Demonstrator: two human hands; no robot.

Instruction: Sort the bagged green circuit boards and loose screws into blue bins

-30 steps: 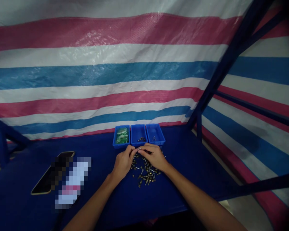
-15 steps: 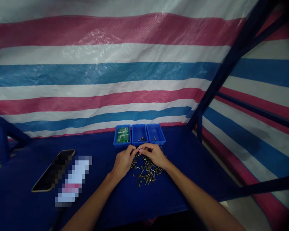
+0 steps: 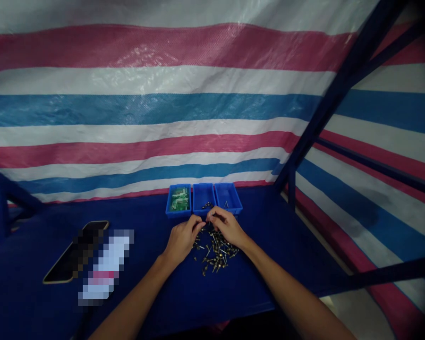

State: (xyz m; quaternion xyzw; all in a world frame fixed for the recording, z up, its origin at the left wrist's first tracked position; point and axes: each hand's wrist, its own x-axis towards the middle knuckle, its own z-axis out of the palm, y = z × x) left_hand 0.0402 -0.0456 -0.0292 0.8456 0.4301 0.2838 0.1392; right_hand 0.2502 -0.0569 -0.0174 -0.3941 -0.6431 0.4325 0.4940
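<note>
Left hand [image 3: 182, 240] was at the near-left edge of the pile, fingers curled and narrow, reaching toward the right hand. Right hand [image 3: 228, 227] was over the far side of the pile, also narrow, with its fingertips [image 3: 211, 215] pinched and pointing down. The 2 hands were just apart. A thin glint showed near the right fingertips, but it was too small to read, so I cannot tell if either hand held a part.

Pile of small metal pins [image 3: 216, 255] lay loose on the blue table [image 3: 145, 293], directly under and touching distance from both hands. Mixed brass and silver tones, exact part type unclear at this resolution.

Just past the hands stood 3 blue plastic bins [image 3: 203, 190] in a row, touching side by side. Left bin held green circuit boards [image 3: 179, 199]. Middle bin held a few small dark parts [image 3: 207, 205]. Right bin held 1 or 2 small pins [image 3: 226, 204].

Well left of the hands, a black phone [image 3: 62, 269] lay on the table, with a pixelated object [image 3: 105, 267] beside it, partly over it. Striped tarp [image 3: 145, 108] and blue steel frame [image 3: 326, 108] surrounded the bench.
</note>
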